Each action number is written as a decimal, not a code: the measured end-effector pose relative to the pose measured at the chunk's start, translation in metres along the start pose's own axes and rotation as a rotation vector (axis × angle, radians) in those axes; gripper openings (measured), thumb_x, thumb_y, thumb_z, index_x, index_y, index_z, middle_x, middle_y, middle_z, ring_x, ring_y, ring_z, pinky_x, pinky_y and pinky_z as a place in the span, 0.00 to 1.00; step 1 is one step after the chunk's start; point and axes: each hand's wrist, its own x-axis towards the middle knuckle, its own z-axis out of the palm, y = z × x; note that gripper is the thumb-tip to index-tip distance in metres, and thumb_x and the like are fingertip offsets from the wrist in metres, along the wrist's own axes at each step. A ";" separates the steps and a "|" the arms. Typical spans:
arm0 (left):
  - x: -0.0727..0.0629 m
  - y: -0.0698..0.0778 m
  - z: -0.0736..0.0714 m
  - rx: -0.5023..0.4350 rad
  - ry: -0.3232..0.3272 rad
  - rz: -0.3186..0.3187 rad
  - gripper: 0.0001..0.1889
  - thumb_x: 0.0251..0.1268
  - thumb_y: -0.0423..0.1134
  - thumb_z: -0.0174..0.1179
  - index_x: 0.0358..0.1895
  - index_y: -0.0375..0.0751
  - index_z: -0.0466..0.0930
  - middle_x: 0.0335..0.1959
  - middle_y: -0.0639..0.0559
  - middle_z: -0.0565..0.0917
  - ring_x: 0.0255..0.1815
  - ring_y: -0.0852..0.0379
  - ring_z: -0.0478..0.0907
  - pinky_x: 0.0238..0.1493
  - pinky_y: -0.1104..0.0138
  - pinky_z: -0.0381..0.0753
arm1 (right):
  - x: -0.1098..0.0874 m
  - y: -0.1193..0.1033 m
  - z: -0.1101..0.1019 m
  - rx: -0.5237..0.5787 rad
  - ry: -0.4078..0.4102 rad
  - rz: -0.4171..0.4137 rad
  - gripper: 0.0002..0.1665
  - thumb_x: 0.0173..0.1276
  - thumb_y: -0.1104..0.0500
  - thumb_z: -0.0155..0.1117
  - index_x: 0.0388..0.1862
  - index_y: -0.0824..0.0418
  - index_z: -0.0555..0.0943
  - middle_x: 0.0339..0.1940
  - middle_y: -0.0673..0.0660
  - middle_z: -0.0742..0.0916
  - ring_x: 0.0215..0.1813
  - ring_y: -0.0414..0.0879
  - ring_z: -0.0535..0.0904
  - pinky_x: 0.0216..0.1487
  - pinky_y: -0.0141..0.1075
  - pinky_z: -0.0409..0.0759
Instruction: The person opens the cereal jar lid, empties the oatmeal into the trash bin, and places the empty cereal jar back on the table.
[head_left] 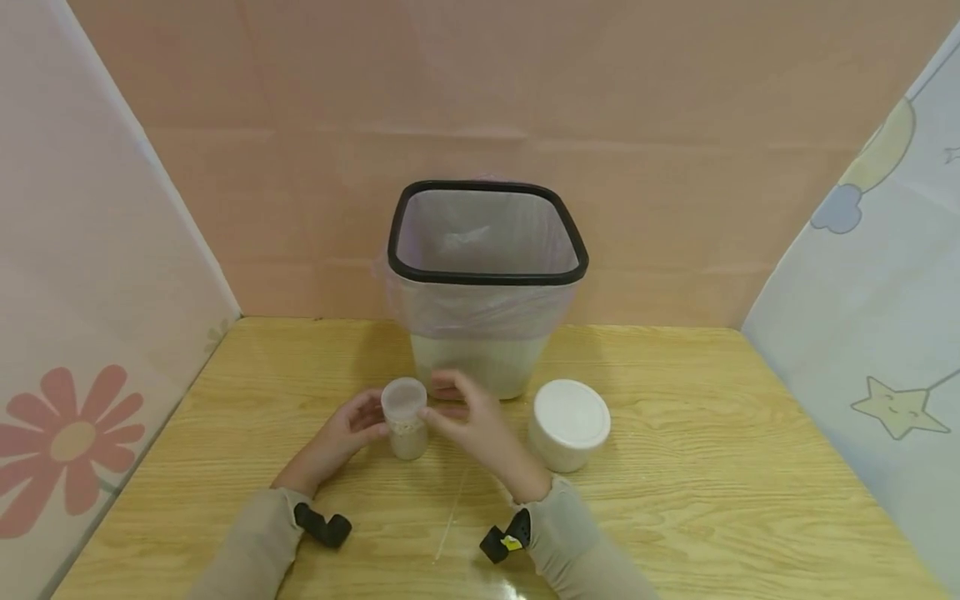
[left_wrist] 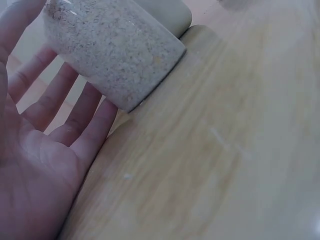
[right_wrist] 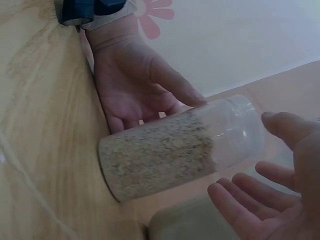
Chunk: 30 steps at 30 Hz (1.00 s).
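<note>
A clear cylindrical jar point(head_left: 407, 437) with a translucent top stands upright on the table, partly filled with pale coarse flakes or grains point(right_wrist: 160, 155). My left hand point(head_left: 348, 433) is at its left side, thumb and fingertips by the wall; in the left wrist view the palm point(left_wrist: 40, 165) stays apart from the jar and some fingertips are hidden behind it. My right hand point(head_left: 476, 425), slightly blurred, is at the jar's right. In the right wrist view its fingers point(right_wrist: 250, 200) are spread and the thumb is close to the jar's top; contact is unclear.
A bin point(head_left: 480, 358) with a black rim and thin liner stands behind the jar. A white lidded tub point(head_left: 572, 417) stands to the right of my right hand. A thin pale strand point(head_left: 452, 517) lies on the wooden table point(head_left: 697, 467). Printed sheets enclose the sides.
</note>
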 end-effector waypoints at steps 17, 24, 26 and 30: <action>0.001 -0.004 -0.001 -0.021 -0.061 0.030 0.21 0.74 0.32 0.59 0.67 0.44 0.73 0.64 0.60 0.76 0.63 0.63 0.75 0.61 0.70 0.77 | 0.000 0.008 0.009 0.047 -0.004 -0.019 0.26 0.64 0.65 0.75 0.59 0.63 0.78 0.55 0.60 0.84 0.58 0.55 0.82 0.59 0.52 0.82; 0.003 -0.006 0.002 -0.011 -0.059 0.051 0.23 0.74 0.32 0.60 0.68 0.34 0.70 0.63 0.62 0.78 0.62 0.63 0.76 0.61 0.71 0.77 | -0.002 0.010 0.008 0.077 0.002 -0.044 0.25 0.65 0.67 0.73 0.61 0.65 0.78 0.56 0.64 0.83 0.58 0.59 0.80 0.58 0.42 0.83; 0.003 -0.006 0.002 -0.009 -0.057 0.043 0.24 0.74 0.33 0.60 0.69 0.34 0.69 0.63 0.61 0.78 0.62 0.63 0.76 0.61 0.71 0.77 | -0.002 0.011 0.008 0.080 0.006 -0.043 0.25 0.66 0.67 0.72 0.61 0.65 0.78 0.56 0.64 0.83 0.59 0.58 0.80 0.58 0.41 0.83; 0.002 -0.006 0.002 -0.003 -0.053 0.038 0.25 0.74 0.33 0.60 0.70 0.33 0.69 0.63 0.60 0.77 0.63 0.63 0.75 0.61 0.71 0.77 | -0.002 0.011 0.009 0.082 -0.002 -0.036 0.26 0.66 0.67 0.72 0.63 0.65 0.78 0.58 0.63 0.83 0.60 0.57 0.79 0.58 0.40 0.83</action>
